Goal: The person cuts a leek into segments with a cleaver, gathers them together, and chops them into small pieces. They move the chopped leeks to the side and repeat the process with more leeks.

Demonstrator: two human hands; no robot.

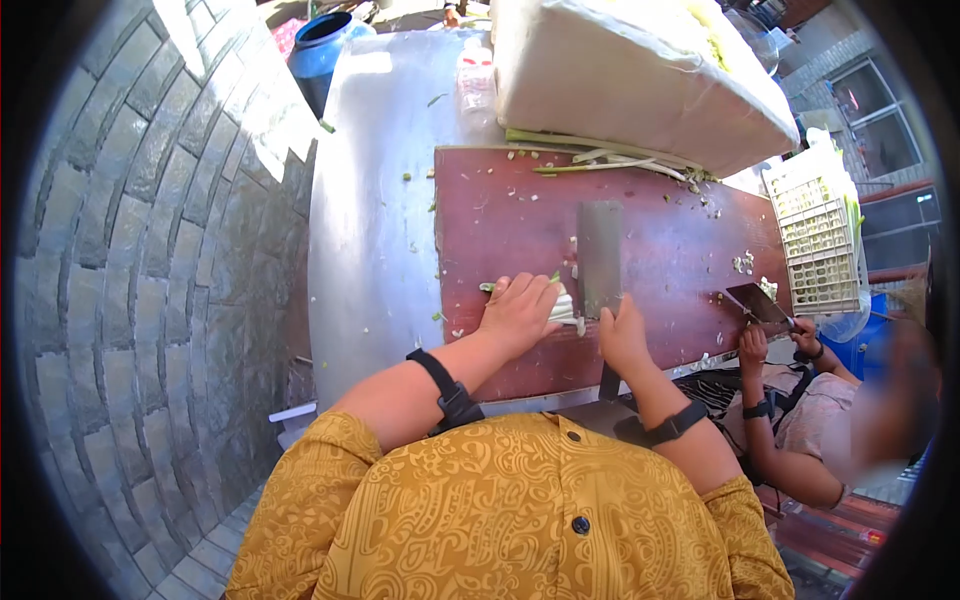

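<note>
Head view — one cleaver [599,258], one scallion bundle [563,308]

Dull grey steel cleaver blade [599,258] on a matt reddish-brown wooden chopping board [660,250]; smooth, sun-glossed stainless-steel table [375,220]; white plastic lattice basket [818,240]

Hands [570,325] chopping scallions [565,308] with cleaver [598,258]

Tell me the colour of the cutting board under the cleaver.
The cutting board is dark reddish-brown, seen best in the head view.
</note>
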